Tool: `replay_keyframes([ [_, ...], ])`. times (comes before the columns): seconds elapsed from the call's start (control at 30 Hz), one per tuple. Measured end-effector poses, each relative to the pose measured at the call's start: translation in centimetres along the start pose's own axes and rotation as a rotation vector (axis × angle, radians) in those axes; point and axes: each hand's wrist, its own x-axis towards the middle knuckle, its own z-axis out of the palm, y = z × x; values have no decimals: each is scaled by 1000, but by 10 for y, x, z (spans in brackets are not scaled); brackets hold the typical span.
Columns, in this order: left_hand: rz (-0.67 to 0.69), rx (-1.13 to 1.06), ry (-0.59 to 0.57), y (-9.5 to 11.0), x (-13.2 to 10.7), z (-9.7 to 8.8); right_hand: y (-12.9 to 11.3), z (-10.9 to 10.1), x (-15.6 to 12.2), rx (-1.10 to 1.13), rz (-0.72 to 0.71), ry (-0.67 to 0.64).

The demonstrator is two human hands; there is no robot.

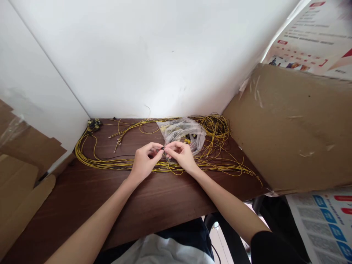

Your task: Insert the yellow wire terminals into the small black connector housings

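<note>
Head view, left hand: the left hand (144, 159) is pinching a small black piece (162, 148) between thumb and forefinger, its other fingers curling loosely inward.
Right hand: the right hand (181, 156) is bringing its thumb and forefinger narrowly together right beside the left fingertips; whether it is gripping the same piece or a wire end, I cannot tell.
Small black piece: it is sitting between the two hands, above the wires and just in front of the bag, mostly hiding behind fingertips.
Bag: a clear plastic bag (178, 126) is lying open behind the right hand, with yellow and black bits (187, 139) showing inside.
Wires: a long bundle of yellow and black wires (101, 164) is running beneath the hands and curving up at the left towards a dark cluster of ends (94, 125).
Tangle: more wire is heaping into a tangle (220, 128) right of the bag.
Table: a dark brown table (132, 209) is carrying everything.
Sides: a white wall (137, 55) is standing behind; a cardboard panel (297, 132) is leaning at the right.
</note>
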Motion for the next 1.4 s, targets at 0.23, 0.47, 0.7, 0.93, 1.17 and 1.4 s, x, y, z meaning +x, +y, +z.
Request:
replay_keyframes([
  [0.23,-92,-111,-14,-3,1,-1,2,0,-3,-237,-182,6],
  [0.47,-120,-155,-27,-1,2,-3,-7,-2,-5,-589,-457,-3],
  [0.7,-119,-165,-60,-5,3,-2,-5,-4,-4,-605,-475,-22],
  [0.93,-163,-159,-57,-3,3,-2,-3,-4,-4,-541,-424,-10],
  [1.17,-211,-231,-58,-2,3,-2,3,-2,-3,-367,-278,0],
  [1.4,-243,-299,-48,6,5,-5,4,-3,0,-234,-193,-29],
])
